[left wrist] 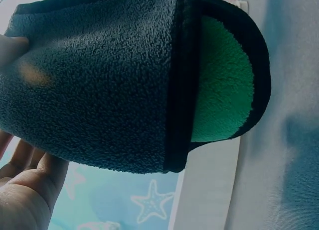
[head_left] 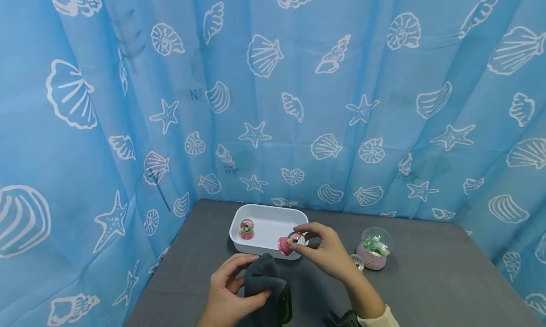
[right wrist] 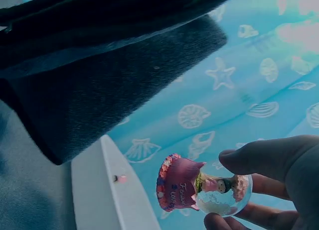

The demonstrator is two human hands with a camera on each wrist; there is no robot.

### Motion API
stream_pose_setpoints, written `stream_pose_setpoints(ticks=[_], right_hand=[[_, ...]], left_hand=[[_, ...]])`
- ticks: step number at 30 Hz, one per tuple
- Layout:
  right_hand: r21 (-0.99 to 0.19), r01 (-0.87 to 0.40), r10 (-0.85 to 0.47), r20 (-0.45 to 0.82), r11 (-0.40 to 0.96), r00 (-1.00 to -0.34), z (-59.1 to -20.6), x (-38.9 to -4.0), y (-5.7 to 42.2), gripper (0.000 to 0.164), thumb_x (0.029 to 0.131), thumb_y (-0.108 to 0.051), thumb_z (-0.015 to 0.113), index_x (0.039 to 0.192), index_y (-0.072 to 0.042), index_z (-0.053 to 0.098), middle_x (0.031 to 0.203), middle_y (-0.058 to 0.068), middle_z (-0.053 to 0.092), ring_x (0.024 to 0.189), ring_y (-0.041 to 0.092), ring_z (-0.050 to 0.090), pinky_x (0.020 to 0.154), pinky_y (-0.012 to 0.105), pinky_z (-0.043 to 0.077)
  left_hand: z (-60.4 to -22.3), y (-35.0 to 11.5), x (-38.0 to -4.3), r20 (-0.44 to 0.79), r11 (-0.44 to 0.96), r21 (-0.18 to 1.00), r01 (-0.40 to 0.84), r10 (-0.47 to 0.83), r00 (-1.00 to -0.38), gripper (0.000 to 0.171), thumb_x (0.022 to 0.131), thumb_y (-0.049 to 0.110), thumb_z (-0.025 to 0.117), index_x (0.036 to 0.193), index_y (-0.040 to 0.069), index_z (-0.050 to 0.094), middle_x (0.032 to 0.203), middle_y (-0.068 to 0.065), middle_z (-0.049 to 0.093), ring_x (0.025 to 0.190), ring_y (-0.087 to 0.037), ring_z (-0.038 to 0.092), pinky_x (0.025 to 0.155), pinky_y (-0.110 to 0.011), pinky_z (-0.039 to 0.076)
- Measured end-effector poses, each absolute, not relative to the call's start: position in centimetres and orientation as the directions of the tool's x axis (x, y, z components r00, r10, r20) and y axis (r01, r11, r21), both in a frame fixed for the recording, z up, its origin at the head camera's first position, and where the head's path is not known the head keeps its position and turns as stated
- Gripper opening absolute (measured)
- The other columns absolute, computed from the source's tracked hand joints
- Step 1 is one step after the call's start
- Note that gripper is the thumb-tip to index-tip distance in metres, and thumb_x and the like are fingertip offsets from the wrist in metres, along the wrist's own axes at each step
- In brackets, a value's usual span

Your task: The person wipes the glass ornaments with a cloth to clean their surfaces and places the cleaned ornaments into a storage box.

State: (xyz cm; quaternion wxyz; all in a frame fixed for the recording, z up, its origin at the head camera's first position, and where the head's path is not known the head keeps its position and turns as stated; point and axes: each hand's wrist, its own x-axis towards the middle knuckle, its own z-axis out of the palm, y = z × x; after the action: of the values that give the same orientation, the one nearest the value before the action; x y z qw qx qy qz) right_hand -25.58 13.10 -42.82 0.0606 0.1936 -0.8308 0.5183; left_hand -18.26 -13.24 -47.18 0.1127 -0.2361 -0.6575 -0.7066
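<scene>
My left hand [head_left: 232, 289] grips a dark grey cloth [head_left: 266, 282] with a black edge; a green inner side [left wrist: 224, 80] shows in the left wrist view. Between the thumb and fingers of my right hand [head_left: 326, 251] is a small snow globe [right wrist: 204, 187], tilted on its side, with a pink base and a figure inside the clear ball. It hangs over the front right of a white tray [head_left: 273, 211]. A similar small snow globe [head_left: 247, 229] stands upright at the tray's left end.
To the right, a larger snow globe [head_left: 374, 249] with a pink base stands on the grey table [head_left: 426, 270]. Beside it is another small globe [head_left: 357, 261], partly hidden by my right arm. A blue shell-patterned curtain [head_left: 298, 95] hangs behind the table.
</scene>
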Motion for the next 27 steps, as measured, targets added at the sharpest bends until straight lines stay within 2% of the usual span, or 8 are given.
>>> stream_pose_setpoints(ticks=[4,10,18,25,27], right_hand=[[-0.829,-0.39,-0.25,0.31,0.4,-0.917,-43.7,-27.0,12.1,0.034,0.091,-0.018,0.086,0.122,-0.01,0.076,0.116,0.009,0.075,0.1,0.029,0.067,0.078,0.026,0.065],[-0.81,-0.396,-0.223,0.329,0.433,-0.918,-44.3,-28.8,10.6,0.032,0.087,-0.016,0.089,0.118,-0.013,0.078,0.112,0.005,0.076,0.099,0.031,0.069,0.08,0.029,0.064],[-0.763,-0.399,-0.237,0.322,0.509,-0.917,-44.6,-31.1,8.2,0.028,0.087,-0.014,0.087,0.113,-0.006,0.078,0.107,0.009,0.076,0.095,0.028,0.07,0.07,0.028,0.057],[-0.722,-0.412,-0.292,0.294,0.557,-0.91,-44.7,-33.4,6.3,0.029,0.086,-0.01,0.086,0.112,0.001,0.077,0.106,0.015,0.076,0.094,0.032,0.068,0.072,0.035,0.058],[-0.715,-0.404,-0.302,0.275,0.571,-0.913,-44.9,-34.1,5.8,0.03,0.086,-0.01,0.086,0.112,0.001,0.076,0.105,0.014,0.077,0.092,0.028,0.068,0.072,0.035,0.058]], left_hand=[[-47.3,-13.3,-18.6,0.486,-0.109,0.874,0.474,0.146,-0.862,0.06,0.08,-0.003,0.09,0.134,0.0,0.064,0.13,-0.019,0.064,0.113,-0.018,0.068,0.087,-0.041,0.068],[-47.7,-13.4,-18.9,0.483,-0.118,0.875,0.47,0.147,-0.863,0.06,0.08,-0.004,0.089,0.135,0.002,0.064,0.131,-0.019,0.064,0.114,-0.018,0.067,0.087,-0.042,0.068],[-47.8,-13.5,-18.8,0.433,-0.104,0.9,0.422,0.124,-0.893,0.061,0.079,-0.002,0.091,0.134,0.004,0.065,0.131,-0.015,0.064,0.114,-0.02,0.068,0.089,-0.041,0.067],[-47.6,-13.6,-18.9,0.433,-0.097,0.901,0.424,0.106,-0.895,0.061,0.078,-0.003,0.091,0.133,-0.002,0.065,0.129,-0.018,0.065,0.112,-0.021,0.068,0.087,-0.039,0.068],[-47.5,-13.7,-18.9,0.43,-0.099,0.902,0.421,0.108,-0.896,0.061,0.078,-0.003,0.091,0.133,-0.002,0.064,0.129,-0.017,0.065,0.114,-0.021,0.068,0.087,-0.04,0.068]])
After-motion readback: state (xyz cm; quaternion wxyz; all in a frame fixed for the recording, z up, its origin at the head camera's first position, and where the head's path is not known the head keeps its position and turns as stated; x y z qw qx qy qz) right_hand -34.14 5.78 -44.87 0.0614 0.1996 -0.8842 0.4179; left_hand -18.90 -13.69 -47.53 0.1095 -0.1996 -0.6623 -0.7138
